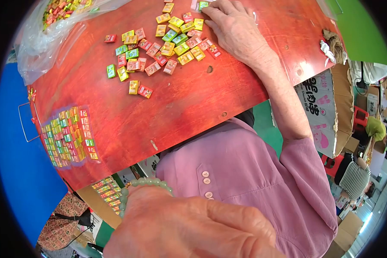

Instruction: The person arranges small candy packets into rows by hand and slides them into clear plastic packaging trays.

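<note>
My right hand [236,32] lies palm down on the red table [193,99], its fingers slightly apart. The index fingertip is beside a green box [203,5] on a pale piece at the top edge; whether it touches is unclear. A loose spread of small red, yellow and green boxes [167,48] lies left of this hand. Very near the camera is my left hand [193,223], with a green bead bracelet [148,182] on the wrist. It is in front of the pink shirt; its fingertips are cut off or hidden.
Rows of small boxes [69,137] stand at the table's left edge. A clear plastic bag [38,56] with more colourful pieces is at the upper left. A crumpled cloth [334,45] lies at the right edge, near a cardboard box [322,112]. Another person [352,174] is at the far right.
</note>
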The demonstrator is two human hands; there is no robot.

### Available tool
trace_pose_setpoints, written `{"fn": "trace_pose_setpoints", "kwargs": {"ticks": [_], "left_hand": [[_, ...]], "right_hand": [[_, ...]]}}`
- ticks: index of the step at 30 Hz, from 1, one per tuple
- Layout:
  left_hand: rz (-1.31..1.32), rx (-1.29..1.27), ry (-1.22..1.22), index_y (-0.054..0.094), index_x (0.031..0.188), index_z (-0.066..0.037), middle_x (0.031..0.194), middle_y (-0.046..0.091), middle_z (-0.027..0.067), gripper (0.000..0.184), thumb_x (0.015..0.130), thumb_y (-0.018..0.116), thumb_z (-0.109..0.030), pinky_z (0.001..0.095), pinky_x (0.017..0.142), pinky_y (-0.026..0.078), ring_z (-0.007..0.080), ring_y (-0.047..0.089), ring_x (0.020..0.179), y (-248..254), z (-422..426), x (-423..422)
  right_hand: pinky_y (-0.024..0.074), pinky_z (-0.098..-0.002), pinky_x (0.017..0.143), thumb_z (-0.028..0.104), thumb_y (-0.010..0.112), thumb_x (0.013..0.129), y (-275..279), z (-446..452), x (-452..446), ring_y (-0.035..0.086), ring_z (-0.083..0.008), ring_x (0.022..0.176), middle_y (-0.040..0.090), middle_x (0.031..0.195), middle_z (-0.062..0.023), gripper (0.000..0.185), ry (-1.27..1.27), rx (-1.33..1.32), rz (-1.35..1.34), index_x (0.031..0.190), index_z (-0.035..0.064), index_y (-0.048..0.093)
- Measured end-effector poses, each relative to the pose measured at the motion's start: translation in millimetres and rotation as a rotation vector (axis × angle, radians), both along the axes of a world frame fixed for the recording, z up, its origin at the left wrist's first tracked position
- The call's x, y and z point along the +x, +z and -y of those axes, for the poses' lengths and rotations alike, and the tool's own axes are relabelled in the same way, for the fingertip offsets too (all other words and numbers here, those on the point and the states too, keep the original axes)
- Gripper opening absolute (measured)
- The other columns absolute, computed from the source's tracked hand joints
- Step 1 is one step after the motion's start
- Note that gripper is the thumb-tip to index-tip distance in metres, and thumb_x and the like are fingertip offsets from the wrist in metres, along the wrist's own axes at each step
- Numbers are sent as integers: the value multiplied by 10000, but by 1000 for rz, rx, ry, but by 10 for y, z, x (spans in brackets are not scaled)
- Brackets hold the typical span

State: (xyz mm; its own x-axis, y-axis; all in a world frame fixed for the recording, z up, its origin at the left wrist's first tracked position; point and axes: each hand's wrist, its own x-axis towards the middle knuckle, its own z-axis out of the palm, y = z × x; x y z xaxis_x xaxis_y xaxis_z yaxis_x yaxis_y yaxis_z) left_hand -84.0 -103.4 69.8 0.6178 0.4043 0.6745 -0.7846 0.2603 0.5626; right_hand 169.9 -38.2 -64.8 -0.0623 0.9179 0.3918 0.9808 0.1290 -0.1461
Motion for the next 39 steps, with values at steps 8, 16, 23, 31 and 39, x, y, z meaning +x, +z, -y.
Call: {"fn": "trace_pose_setpoints", "kwargs": {"ticks": [8, 16, 23, 31, 39], "left_hand": [[34, -4, -15, 666, 1294, -14, 1295, 688, 174, 328, 976, 589, -34, 381, 1025, 513, 277, 671, 1184, 27, 56, -12], [62, 1, -3, 662, 1302, -18, 1304, 685, 169, 332, 980, 584, -34, 378, 1033, 508, 270, 667, 1192, 77, 100, -59], [65, 21, 36, 659, 1309, -21, 1311, 682, 165, 335, 983, 579, -34, 375, 1040, 503, 264, 663, 1199, 117, 132, -98], [41, 45, 58, 655, 1316, -25, 1320, 678, 161, 340, 987, 573, -34, 372, 1048, 498, 257, 659, 1206, 171, 220, -95], [58, 73, 58, 652, 1324, -30, 1328, 675, 156, 344, 991, 568, -33, 369, 1056, 493, 250, 655, 1214, 136, 231, -73]], "right_hand": [[456, -539, 945, 143, 641, 949, -50, -28, 57, 571, -356, 1129, 620, 1233, -146, 342, -91, -10, 56, 1282, 70, 658], [519, -419, 747, 22, 744, 866, 503, 395, -174, 655, -300, 848, 694, 973, -125, 249, 137, 419, -346, 1115, 39, 733], [389, -403, 650, 388, 453, 1108, 1231, 1230, -439, 525, -204, 716, 577, 819, 6, 253, 457, 659, -402, 1114, 154, 547], [378, -373, 667, 384, 496, 1062, 1293, 1404, -415, 510, -158, 715, 561, 791, 51, 216, 495, 807, -393, 984, 192, 555], [368, -341, 658, 355, 566, 1001, 1288, 1409, -600, 491, -130, 700, 540, 746, 76, 181, 401, 911, -454, 903, 205, 547]]}}
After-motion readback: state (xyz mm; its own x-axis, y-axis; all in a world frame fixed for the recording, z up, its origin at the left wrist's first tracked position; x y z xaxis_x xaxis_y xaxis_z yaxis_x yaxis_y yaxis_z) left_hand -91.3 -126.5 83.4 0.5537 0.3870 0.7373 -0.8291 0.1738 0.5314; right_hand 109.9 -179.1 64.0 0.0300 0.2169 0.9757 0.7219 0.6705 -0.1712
